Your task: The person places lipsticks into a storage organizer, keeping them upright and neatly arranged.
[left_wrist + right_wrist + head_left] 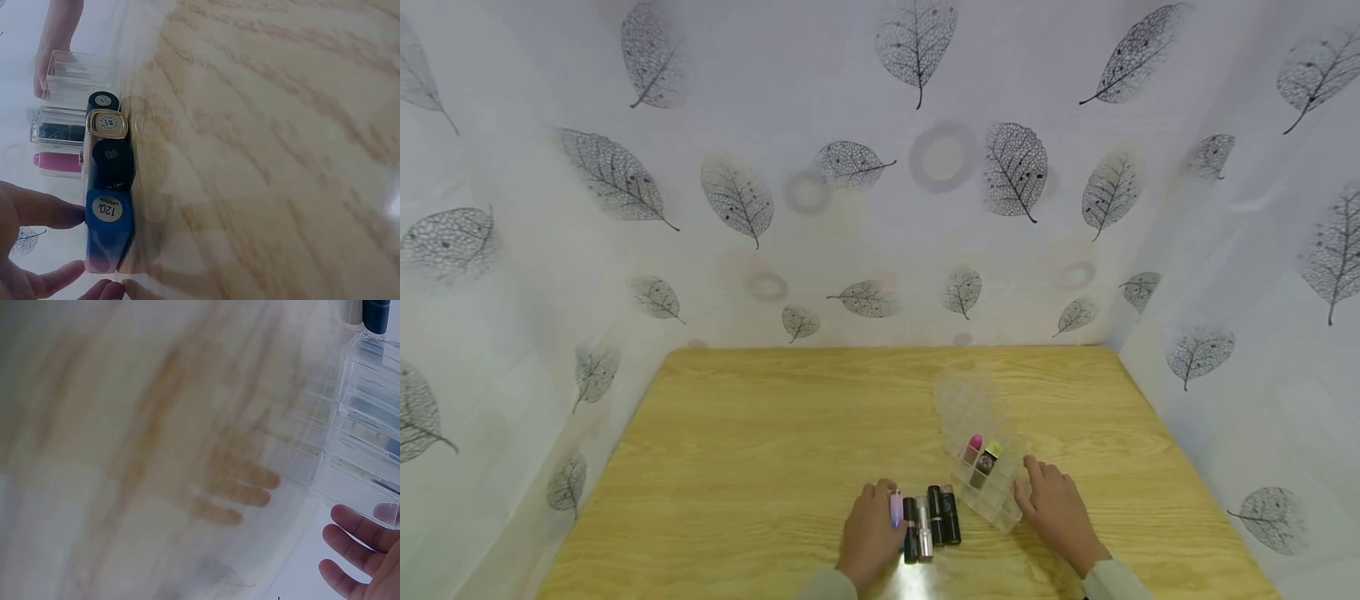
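Observation:
My left hand (pixel 868 527) pinches a lavender-and-blue lipstick (pixel 110 234) at the left end of a row on the table. Thumb and fingers touch its edges in the left wrist view; its round label faces that camera. Right of it lie a black lipstick (pixel 911 531), a silver one (pixel 924 530) and more black lipsticks (pixel 951 515). My right hand (pixel 1060 510) is at the right side of a clear compartmented lipstick holder (pixel 998 510), its fingers loosely extended. A pink lipstick (pixel 973 447) and a dark one with a yellow-green top (pixel 987 463) sit in separate compartments.
The wood-grain table (pixel 775 433) reaches back to a pale curtain (pixel 865 242) printed with dark leaves, which also hangs at both sides. Its glossy top reflects the hands and the holder. The holder's see-through walls stretch toward the back.

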The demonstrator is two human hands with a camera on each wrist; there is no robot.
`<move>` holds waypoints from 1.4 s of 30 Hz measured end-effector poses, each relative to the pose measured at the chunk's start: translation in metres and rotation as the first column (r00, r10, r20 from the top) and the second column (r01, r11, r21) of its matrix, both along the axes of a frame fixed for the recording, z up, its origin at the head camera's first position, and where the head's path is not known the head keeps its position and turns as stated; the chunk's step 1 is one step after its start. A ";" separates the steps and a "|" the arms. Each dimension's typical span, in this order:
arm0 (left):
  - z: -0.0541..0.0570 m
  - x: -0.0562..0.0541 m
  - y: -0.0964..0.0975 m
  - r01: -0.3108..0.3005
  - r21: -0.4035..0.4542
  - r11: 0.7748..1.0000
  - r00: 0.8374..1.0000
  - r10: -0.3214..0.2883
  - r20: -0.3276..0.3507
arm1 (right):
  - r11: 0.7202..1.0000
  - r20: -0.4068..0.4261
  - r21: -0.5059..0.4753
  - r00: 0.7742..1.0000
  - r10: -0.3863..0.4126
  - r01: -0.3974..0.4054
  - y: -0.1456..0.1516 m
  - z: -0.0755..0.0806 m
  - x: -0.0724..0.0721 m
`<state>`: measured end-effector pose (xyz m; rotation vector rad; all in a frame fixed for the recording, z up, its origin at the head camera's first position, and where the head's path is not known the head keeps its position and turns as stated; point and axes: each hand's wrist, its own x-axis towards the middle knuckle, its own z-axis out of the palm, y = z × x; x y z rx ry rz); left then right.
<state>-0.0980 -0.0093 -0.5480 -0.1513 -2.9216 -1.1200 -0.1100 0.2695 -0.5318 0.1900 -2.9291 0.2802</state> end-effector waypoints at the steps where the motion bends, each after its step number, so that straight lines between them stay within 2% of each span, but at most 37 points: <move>1: -0.001 0.000 0.000 0.002 -0.008 1.000 1.000 -0.002 -0.006 | 1.000 -0.002 -0.001 1.000 0.001 -0.001 0.000 0.000 0.000; 4: -0.002 0.000 -0.002 0.009 -0.016 1.000 1.000 -0.009 -0.019 | 1.000 -0.005 -0.001 1.000 0.004 -0.004 0.000 0.002 0.001; 10: 0.002 -0.002 -0.005 0.003 -0.024 1.000 1.000 -0.004 -0.022 | 1.000 -0.001 0.011 1.000 -0.001 0.001 0.001 0.001 -0.001; 24: 0.003 -0.005 -0.003 0.017 -0.016 1.000 1.000 -0.017 0.020 | 1.000 -0.040 0.009 0.999 0.022 -0.022 0.003 -0.005 -0.004; 29: 0.003 -0.005 -0.004 0.022 -0.020 1.000 1.000 -0.022 0.005 | 1.000 -0.035 0.005 0.999 0.023 -0.023 0.004 -0.004 -0.003; 33: 0.002 -0.006 -0.007 0.028 0.002 1.000 1.000 -0.028 -0.013 | 1.000 -0.028 0.003 0.999 0.021 -0.021 0.004 -0.004 -0.002; 39: 0.003 -0.009 -0.011 0.017 0.042 0.999 0.999 -0.018 0.035 | 1.000 -0.016 0.001 1.000 0.015 -0.015 0.004 -0.005 -0.002; 42: 0.006 -0.011 -0.012 0.002 0.052 0.999 0.999 -0.004 0.035 | 1.000 -0.009 0.002 1.000 0.010 -0.010 0.004 -0.006 -0.002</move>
